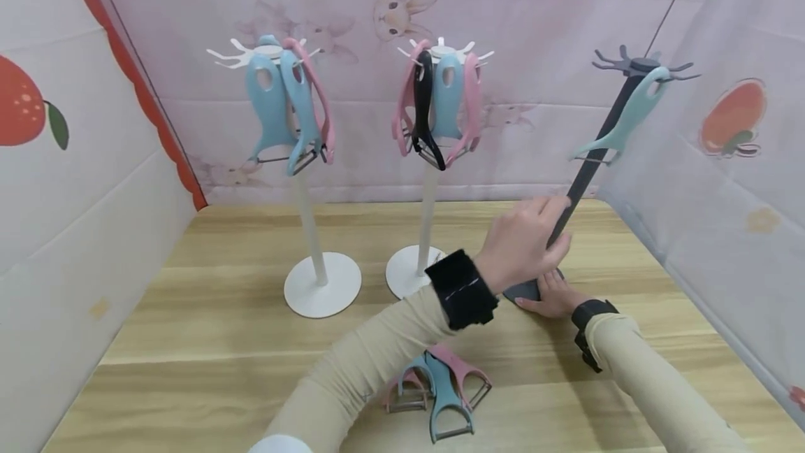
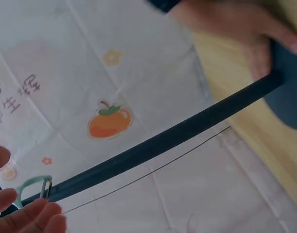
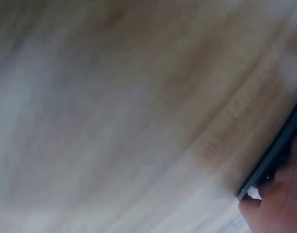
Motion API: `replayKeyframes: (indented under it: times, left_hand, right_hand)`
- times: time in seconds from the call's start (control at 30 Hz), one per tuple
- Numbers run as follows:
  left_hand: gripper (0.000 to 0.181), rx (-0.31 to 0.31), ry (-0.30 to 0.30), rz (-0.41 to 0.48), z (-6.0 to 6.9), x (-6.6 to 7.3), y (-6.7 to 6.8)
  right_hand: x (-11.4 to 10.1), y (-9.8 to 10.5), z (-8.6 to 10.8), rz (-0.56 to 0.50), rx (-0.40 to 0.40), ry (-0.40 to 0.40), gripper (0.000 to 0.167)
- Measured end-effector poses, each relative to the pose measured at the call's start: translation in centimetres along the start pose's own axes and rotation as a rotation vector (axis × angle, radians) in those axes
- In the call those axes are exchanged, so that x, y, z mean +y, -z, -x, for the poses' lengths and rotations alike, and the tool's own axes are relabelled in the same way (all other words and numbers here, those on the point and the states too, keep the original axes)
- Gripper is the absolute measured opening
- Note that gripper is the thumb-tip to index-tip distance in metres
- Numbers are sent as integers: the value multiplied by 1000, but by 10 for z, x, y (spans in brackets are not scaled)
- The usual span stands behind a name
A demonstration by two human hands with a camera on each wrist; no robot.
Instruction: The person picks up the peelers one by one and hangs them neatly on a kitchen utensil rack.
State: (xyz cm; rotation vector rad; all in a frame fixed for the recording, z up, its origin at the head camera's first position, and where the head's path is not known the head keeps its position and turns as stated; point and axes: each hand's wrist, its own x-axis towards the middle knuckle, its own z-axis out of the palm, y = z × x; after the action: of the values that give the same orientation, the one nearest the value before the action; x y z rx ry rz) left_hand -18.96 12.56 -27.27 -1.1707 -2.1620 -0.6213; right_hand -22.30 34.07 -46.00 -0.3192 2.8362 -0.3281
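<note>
A dark stand [image 1: 588,170] leans to the right, a mint peeler [image 1: 632,114] hanging from its top hooks. Beside its pole is my left hand [image 1: 525,240], fingers and thumb apart on either side; in the left wrist view that hand [image 2: 29,216] shows loosely bent fingers near the pole [image 2: 153,148], with contact unclear. My right hand [image 1: 553,297] rests on the round dark base [image 1: 523,290], fingers spread. At the right wrist view's edge, the right hand [image 3: 279,199] lies against the base's rim [image 3: 270,165].
Two white stands [image 1: 323,285] [image 1: 409,271] stand left and centre, holding blue peelers [image 1: 270,100], pink peelers [image 1: 472,100] and a black peeler [image 1: 423,100]. Several loose peelers [image 1: 445,386] lie on the wooden table [image 1: 207,341] at the front, close to the left forearm. Printed cloth surrounds the table.
</note>
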Motion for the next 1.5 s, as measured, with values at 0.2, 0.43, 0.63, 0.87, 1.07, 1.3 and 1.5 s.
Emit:
replayKeyframes:
  times: [0.2,0.43,0.63,0.87,1.07,1.3,1.5]
  left_hand:
    - [35,-154,39,-20,48,-3,-7]
    - [41,-457,89,-85,98,-6,-10]
    - [31,-623,107,-172,128,-13,-5]
    - [22,-693,181,-209,157,-22,1]
    - [24,-678,186,-315,179,-30,8]
    - [29,-727,233,-282,193,-40,15]
    - [27,-750,288,-131,196,-46,13]
  right_hand:
    - [0,1,2,-52,15,43,99]
    - [-18,13,14,-61,-65,-64,109]
    - [-18,10,13,-25,-40,-65,108]
    - [-12,7,12,-39,-33,-58,113]
    - [-28,16,19,-65,-53,-60,105]
    - [-21,12,15,-42,-54,-61,110]
    - [-16,10,13,-60,-56,-65,115]
